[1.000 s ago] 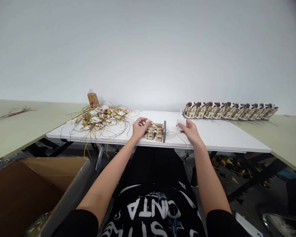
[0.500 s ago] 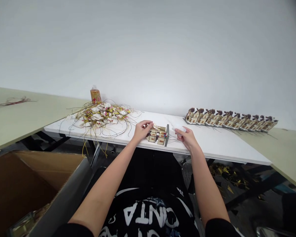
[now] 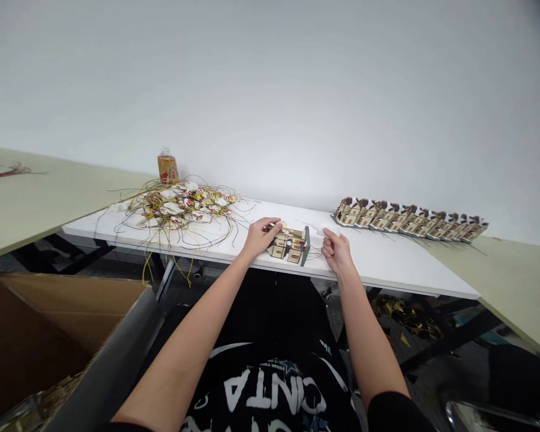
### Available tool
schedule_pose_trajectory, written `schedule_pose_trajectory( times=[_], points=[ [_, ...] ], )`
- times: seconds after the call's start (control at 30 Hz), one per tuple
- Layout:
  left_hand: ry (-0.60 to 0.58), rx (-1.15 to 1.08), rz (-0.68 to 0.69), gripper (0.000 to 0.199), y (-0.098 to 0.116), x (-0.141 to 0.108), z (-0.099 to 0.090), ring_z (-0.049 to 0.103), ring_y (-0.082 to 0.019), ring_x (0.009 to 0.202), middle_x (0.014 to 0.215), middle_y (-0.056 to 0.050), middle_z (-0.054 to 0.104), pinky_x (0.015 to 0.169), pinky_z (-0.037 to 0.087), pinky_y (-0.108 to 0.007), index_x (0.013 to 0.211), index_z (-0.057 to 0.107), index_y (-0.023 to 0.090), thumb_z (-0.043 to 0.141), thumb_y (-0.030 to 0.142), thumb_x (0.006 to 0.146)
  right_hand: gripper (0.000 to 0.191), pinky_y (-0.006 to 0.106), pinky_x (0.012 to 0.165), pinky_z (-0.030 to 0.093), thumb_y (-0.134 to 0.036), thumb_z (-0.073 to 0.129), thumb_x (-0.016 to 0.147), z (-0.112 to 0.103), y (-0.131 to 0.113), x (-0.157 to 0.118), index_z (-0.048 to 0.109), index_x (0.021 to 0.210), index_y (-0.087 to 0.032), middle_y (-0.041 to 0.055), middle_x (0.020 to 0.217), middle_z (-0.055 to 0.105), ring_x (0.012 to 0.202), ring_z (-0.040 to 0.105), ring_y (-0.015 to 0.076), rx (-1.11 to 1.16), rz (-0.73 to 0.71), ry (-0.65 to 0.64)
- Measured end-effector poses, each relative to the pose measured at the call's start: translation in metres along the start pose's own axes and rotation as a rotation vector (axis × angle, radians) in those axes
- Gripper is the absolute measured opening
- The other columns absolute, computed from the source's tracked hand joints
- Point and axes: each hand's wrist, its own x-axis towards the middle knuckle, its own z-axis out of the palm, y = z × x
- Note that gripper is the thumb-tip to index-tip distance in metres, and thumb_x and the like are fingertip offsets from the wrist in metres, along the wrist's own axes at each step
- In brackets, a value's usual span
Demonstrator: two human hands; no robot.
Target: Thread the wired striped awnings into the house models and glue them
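A small model house (image 3: 287, 246) with cream walls lies on its side on the white table (image 3: 378, 261), its grey base standing up at the right end. My left hand (image 3: 261, 237) grips the house at its left end, thumb and fingers closed on it. Just right of the base, my right hand (image 3: 336, 249) is closed round a small white bottle (image 3: 327, 230), whose thin tip points left. Thin wires stick out from the base toward my right hand. What the fingertips of my left hand touch is partly hidden.
A tangled heap of wired white and yellow pieces (image 3: 184, 207) covers the table's left part, with an amber bottle (image 3: 167, 168) behind it. A row of similar houses (image 3: 409, 219) stands at the back right. An open cardboard box (image 3: 67, 306) is at the lower left.
My right hand has turned and its fingers are curled more tightly round the white bottle. My left hand and the house have hardly moved. The view has shifted slightly.
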Motion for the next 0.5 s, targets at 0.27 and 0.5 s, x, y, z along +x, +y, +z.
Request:
schedule_pose_trajectory(
  times=[0.27,0.5],
  points=[
    [0.007,-0.013,-0.033,0.028,-0.002,0.0,0.0,0.068,-0.019,0.098,0.107,-0.009,0.073,0.09,0.055,-0.039,0.103,0.072,0.016,0.065,0.04,0.09,0.035,0.016,0.032,0.025,-0.04,0.065,0.088,0.013,0.01,0.008,0.043,0.071,-0.019,-0.0112,0.05,0.043,0.033,0.032,0.0031,0.017,-0.13,0.162],
    [0.004,-0.015,-0.033,0.026,-0.002,0.0,0.0,0.068,-0.018,0.095,0.105,-0.008,0.073,0.089,0.055,-0.038,0.101,0.073,0.016,0.065,0.038,0.09,0.042,0.019,0.03,0.026,-0.047,0.078,0.067,0.019,0.009,0.013,0.045,0.075,-0.022,-0.0107,0.045,0.046,0.031,0.034,0.0059,-0.087,-0.236,0.144]
  ],
)
